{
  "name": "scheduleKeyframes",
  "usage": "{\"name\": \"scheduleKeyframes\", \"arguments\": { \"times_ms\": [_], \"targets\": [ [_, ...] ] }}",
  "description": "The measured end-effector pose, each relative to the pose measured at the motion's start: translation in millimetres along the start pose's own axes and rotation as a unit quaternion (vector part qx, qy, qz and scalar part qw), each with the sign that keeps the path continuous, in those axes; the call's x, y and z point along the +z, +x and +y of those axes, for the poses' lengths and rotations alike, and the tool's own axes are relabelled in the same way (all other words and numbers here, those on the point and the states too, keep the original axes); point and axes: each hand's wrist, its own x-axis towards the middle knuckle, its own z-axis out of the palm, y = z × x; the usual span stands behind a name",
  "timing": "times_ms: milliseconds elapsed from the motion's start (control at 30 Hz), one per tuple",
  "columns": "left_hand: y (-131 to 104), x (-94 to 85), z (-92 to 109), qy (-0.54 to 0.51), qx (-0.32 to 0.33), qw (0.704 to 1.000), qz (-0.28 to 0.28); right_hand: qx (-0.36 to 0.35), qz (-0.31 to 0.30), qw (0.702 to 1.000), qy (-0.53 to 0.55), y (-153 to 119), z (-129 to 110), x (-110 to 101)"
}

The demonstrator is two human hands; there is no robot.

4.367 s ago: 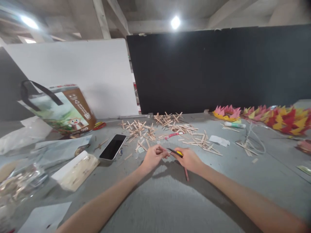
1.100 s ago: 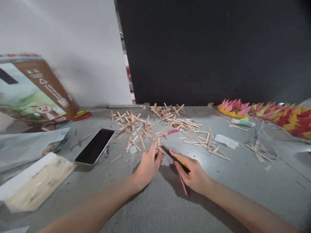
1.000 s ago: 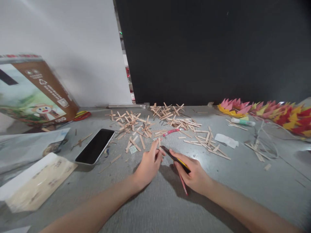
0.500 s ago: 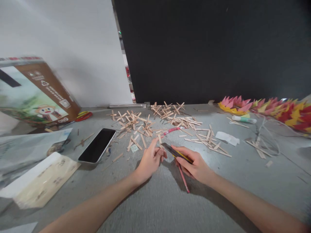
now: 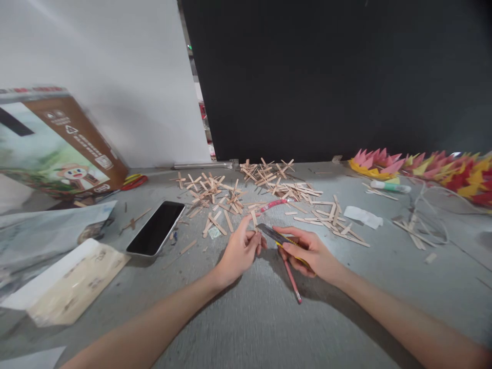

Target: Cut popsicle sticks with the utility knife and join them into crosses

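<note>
My left hand [image 5: 242,249] pinches a short wooden stick [image 5: 253,218], which stands up from between the fingers. A yellow and black utility knife [image 5: 271,234] is in my right hand [image 5: 303,252], its front end pointing at the stick close to my left fingertips. Whether the blade touches the stick I cannot tell. Below my right hand a red pencil [image 5: 293,283] slants down, its upper end hidden by the fingers. Beyond both hands lie piles of wooden sticks [image 5: 209,192], several of them crossed.
A black phone [image 5: 157,229], a plastic packet [image 5: 77,284] and a printed box [image 5: 73,148] are on the left. White paper [image 5: 363,217], a glue stick [image 5: 390,186], a cable and pink, yellow and red paper shapes [image 5: 376,164] lie on the right.
The view has shifted slightly. My right hand has turned a little around the knife, and more of its yellow body shows under the fingers. My left hand still pinches the stick.
</note>
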Motion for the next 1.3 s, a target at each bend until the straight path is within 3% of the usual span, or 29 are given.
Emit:
{"name": "scheduleKeyframes", "arguments": {
  "times_ms": [133, 300, 500, 700, 867, 1100, 1300],
  "targets": [
    [-0.6, 1.4, 0.2, 0.0, -0.004, 1.0, -0.002, -0.009, -0.001, 1.0, -0.011, -1.5, -0.7, 1.8],
    [0.7, 2.2, -1.8, -0.022, -0.01, 1.0, 0.015, -0.049, 0.062, 0.997, -0.026, -3.3, -1.4, 6.1],
    [2.4, 1.8, -4.7, -0.028, -0.021, 0.999, 0.029, -0.12, 0.136, 0.969, -0.166, -3.0, -4.7, 9.8],
    [4.4, 1.3, -3.0, -0.038, -0.031, 0.997, 0.057, -0.124, 0.143, 0.96, -0.204, -3.2, -2.7, 8.0],
    [5.3, 0.6, 0.0, -0.041, -0.033, 0.995, 0.085, -0.163, 0.133, 0.936, -0.283, -6.0, -2.9, 11.2],
    [4.3, 0.5, -0.4, -0.022, -0.01, 0.996, 0.084, -0.215, 0.123, 0.909, -0.336, -8.8, 0.0, 16.3],
    [3.2, 0.9, -0.7, -0.006, -0.004, 0.997, 0.079, -0.217, 0.127, 0.903, -0.349, -8.5, 3.4, 15.2]
  ]
}}
